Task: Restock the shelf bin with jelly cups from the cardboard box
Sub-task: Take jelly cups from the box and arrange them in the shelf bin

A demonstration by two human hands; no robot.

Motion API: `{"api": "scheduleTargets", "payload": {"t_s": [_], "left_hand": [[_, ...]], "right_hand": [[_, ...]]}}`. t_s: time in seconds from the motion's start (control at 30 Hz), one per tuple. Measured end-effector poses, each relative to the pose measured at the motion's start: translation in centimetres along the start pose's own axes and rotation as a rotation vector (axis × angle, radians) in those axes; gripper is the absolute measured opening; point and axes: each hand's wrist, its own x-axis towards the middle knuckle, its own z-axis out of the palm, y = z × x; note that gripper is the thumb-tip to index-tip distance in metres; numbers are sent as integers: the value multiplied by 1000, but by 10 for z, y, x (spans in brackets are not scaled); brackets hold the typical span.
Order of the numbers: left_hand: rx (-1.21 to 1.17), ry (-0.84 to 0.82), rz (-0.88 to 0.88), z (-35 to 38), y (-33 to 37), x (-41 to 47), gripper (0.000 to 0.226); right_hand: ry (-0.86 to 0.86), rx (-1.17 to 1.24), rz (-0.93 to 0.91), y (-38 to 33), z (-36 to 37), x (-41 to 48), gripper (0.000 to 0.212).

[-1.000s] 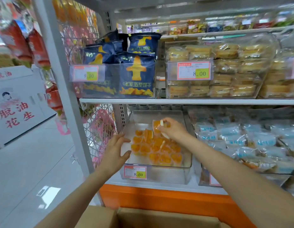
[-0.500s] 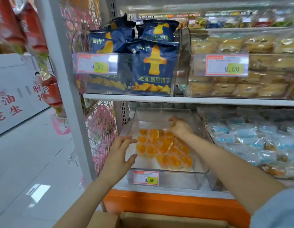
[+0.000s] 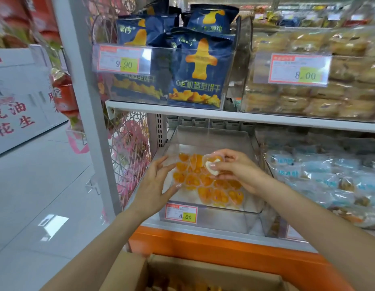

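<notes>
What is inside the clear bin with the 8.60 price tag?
Orange jelly cups lie in the clear bin, toward its middle and front. The right hand holds another cup above them and covers whatever lies beneath it.

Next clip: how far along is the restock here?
Done: orange jelly cups cover the middle of the shelf bin floor. In hand: the right hand pinches one cup above the pile; the left hand lies open at the bin's left side. Left: the bin is far from full, and the cardboard box below appears to hold more orange cups, though blurred.
</notes>
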Motion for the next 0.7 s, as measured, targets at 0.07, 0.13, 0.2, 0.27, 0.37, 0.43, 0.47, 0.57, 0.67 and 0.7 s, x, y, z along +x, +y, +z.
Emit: {"api": "scheduleTargets", "payload": {"t_s": [0.07,0.13,0.2,0.27,0.37,0.43,0.47,0.57,0.67,0.7], "left_hand": [[1,-11,-8,1,-2,-1,69],[35,-10,-16,2,-4,-2,65],[46,-7,-23,3,-3,-2,69],[54,2,-28,2,0,-2,75],[96,2,-46,1,3,-3,81],[114,-5,-68,-1,6,-3,75],[129,-9,-69,-1,7,-3,71],[161,-32,-78,-2,5,-3,68],[175,-55,-73,-3,3,-1,71],[184,-74,-74,-4,3,-1,76]], "right_hand": [[3,15,-3,-1,-4,-5,26],[18,17,-9,-1,-6,-11,30],[48,-35,-26,0,-7,-15,38],[50,-100,-45,1,-8,-20,42],[14,-119,-63,1,-10,-24,40],[-7,-134,-63,0,-10,-27,36],[-15,-135,-54,-1,-9,-28,34],[-56,-4,16,-3,-6,-26,30],[-91,170,70,-4,1,-21,26],[-99,203,73,-4,3,-19,23]]}}
